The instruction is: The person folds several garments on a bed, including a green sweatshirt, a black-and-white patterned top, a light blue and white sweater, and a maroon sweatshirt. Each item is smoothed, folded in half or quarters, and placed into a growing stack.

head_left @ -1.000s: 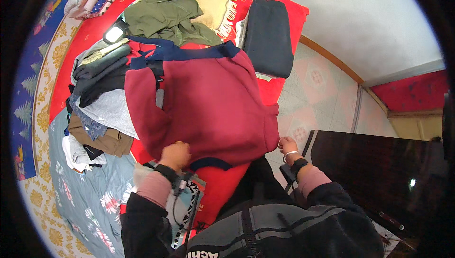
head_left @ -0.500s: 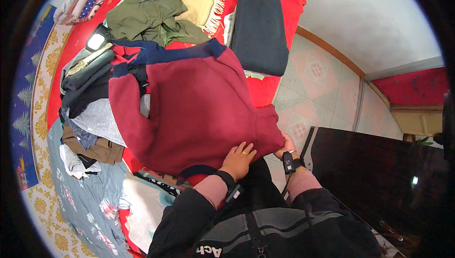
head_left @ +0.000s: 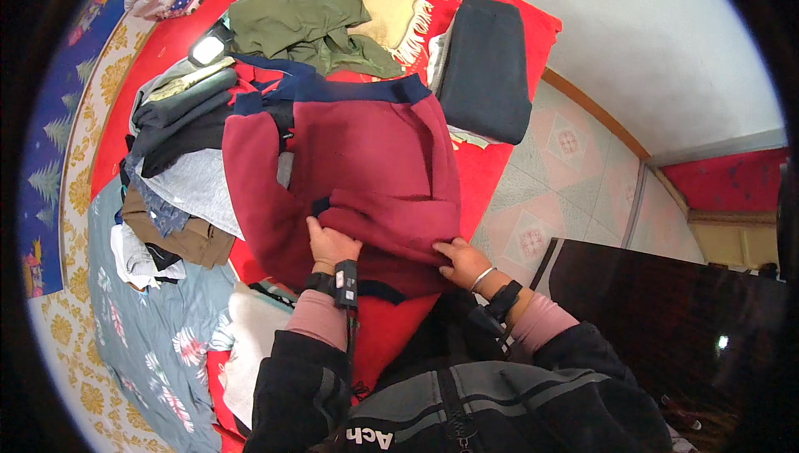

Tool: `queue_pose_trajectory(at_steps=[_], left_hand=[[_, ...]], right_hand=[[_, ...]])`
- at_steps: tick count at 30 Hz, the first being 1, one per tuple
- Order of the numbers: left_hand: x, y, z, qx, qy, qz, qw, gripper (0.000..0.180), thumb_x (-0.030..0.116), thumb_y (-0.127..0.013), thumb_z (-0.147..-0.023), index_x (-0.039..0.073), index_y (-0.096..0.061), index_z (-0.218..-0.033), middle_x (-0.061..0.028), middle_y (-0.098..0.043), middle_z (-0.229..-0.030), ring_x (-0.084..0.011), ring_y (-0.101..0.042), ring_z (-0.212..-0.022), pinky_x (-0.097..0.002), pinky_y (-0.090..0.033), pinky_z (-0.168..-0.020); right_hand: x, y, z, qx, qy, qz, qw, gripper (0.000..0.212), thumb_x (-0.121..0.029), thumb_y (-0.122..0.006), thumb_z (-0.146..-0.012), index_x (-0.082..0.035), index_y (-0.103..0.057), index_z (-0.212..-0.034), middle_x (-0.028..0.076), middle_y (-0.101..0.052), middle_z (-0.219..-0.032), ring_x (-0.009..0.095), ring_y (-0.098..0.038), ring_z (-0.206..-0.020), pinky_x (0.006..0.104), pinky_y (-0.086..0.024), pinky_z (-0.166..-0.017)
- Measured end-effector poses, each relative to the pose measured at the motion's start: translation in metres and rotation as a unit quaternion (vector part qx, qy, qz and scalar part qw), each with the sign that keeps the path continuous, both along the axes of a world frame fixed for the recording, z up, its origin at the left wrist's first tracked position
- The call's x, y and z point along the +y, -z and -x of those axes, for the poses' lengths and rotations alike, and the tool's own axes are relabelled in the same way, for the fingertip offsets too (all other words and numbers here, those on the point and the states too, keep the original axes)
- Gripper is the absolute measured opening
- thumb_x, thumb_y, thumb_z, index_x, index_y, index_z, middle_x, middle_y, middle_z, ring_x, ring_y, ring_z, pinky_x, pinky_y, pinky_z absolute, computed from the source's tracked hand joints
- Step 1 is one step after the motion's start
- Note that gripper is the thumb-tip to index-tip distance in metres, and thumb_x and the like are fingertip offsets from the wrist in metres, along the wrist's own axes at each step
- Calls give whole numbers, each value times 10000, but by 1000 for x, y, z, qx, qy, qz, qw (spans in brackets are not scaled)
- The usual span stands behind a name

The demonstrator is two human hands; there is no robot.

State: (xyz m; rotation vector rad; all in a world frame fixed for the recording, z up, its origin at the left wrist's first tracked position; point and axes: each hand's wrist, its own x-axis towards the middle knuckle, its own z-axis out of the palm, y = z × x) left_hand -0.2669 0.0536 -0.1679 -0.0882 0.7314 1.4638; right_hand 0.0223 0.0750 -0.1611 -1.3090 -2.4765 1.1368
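A maroon sweatshirt (head_left: 358, 145) with navy trim lies spread in front of me on a red bed cover. Its near right sleeve (head_left: 391, 216) is folded inward across the body, with the navy cuff (head_left: 321, 205) pointing left. My left hand (head_left: 334, 247) is closed on the sleeve just below that cuff; its fingertips are partly hidden in the cloth. At the fold on the right side, my right hand (head_left: 466, 263) pinches the sleeve between thumb and fingers. The other sleeve (head_left: 250, 162) bends down along the left side.
Folded dark trousers (head_left: 484, 70) lie at the far right of the bed. An olive jacket (head_left: 300, 20) is beyond the sweatshirt. Stacked clothes (head_left: 179, 120) and a brown garment (head_left: 196, 237) sit left. A dark glossy tabletop (head_left: 649, 311) stands at right.
The right sleeve, stretched out to the right before, now lies folded across the sweatshirt. My left hand moved left with it; my right hand moved left to the fold.
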Motion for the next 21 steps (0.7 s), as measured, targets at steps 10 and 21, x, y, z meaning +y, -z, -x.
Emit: queue_pose_trajectory(at_steps=[10,21], left_hand=[[-8,89,43,346,21,161,924,364,274,-582,-834,98,-561,-1152,-102,-605,-1093,-275,-584,-988,-407,-475,-868],[-21,82,75,554,174,197,790,383,119,-617,-770,116,-564,-1149,-74,-585,-1072,-243,-563,-999,-450,-438,-897]], right_hand=[[101,2,26,167,17,38,985,521,-5,-511,-748,-78,-515,-1264,214,-616,-1071,363,-594,-995,402,-482,-836],[155,1,7,-204,-161,130,957,462,-295,-661,-708,-13,-625,-1071,201,-656,-905,341,-633,-850,405,-499,-734]])
